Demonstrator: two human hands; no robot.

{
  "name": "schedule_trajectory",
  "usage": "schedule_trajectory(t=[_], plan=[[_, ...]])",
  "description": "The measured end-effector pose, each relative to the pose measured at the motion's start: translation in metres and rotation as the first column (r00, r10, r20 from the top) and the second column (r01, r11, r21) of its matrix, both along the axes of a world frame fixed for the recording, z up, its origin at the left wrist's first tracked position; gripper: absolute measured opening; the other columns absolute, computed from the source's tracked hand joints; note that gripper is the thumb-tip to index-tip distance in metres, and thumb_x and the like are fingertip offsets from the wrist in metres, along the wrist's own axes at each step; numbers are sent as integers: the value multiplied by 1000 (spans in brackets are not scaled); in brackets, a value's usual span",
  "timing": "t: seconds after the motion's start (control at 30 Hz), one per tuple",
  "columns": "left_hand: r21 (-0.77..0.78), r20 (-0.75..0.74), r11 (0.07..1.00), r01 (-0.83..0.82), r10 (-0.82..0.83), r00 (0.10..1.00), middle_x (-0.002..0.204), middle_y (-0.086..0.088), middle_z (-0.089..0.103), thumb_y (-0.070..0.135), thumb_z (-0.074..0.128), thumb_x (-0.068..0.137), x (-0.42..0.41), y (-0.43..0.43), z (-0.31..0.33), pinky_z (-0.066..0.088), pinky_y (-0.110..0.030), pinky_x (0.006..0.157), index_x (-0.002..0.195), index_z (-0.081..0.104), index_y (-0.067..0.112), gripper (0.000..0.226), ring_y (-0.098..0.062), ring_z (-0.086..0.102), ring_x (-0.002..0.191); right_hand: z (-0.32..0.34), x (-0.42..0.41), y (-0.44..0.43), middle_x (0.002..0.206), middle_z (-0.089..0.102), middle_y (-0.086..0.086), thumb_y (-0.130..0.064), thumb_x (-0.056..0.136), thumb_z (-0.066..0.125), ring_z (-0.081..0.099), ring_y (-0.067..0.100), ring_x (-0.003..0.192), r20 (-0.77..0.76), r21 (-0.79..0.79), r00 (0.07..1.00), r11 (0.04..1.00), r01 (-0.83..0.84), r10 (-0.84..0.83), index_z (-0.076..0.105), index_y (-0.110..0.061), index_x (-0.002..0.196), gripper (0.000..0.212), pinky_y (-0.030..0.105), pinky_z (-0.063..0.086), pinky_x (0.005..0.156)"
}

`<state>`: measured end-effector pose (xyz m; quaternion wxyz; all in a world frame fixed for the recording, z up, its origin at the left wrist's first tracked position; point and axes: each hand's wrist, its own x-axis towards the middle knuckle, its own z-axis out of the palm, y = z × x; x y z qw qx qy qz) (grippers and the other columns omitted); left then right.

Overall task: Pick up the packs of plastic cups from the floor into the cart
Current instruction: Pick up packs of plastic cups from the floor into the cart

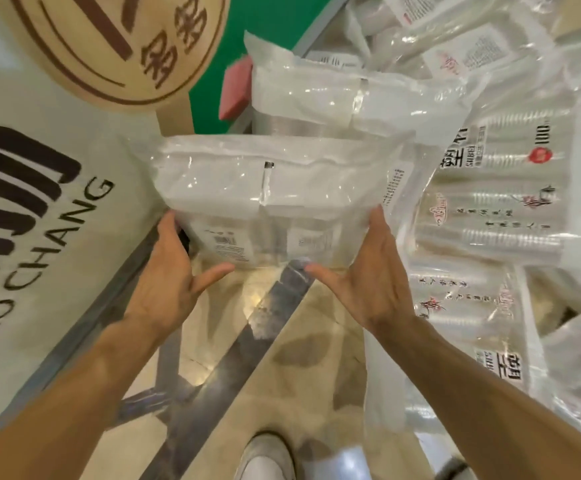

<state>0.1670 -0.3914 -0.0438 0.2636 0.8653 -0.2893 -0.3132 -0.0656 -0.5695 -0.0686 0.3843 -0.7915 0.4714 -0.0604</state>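
The left hand (168, 268) and the right hand (368, 271) press flat against opposite ends of one pack of plastic cups (265, 202). Their fingers are straight and their thumbs spread beneath it, so neither hand curls round it. The pack hangs between the palms, above the glossy floor (303, 358) and a white shoe (265, 459). Just behind it stands a second pack (334, 98), and to the right lies a heap of packs (490, 209) (printed labels showing). I judge that one pack is mid-carry and many are left. No cart can be made out for certain. The heap's base is cut off, so I cannot tell whether it lies on the floor or already in a cart. A lettered sign (40, 202) fills the left.
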Motion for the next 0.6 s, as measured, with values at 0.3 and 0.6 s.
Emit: schedule_trajectory(t=[0.3,0.6], plan=[[-40,-15,995,-96,96,995,146,-3,52,84,85,61,-7,-4,58,57,-56,105,150,24,32,119,-26,60,132,61,-2,-3,148,43,-1,-63,73,90,46,26,139,143,96,982,989,109,-122,24,-16,161,120,54,47,113],[-7,-6,999,-35,35,999,140,0,56,69,79,68,-38,-23,276,52,-42,100,149,23,33,105,-18,62,117,274,-26,-7,137,49,-17,-63,59,95,54,9,129,176,208,940,944,255,-293,33,-45,145,107,38,53,108]])
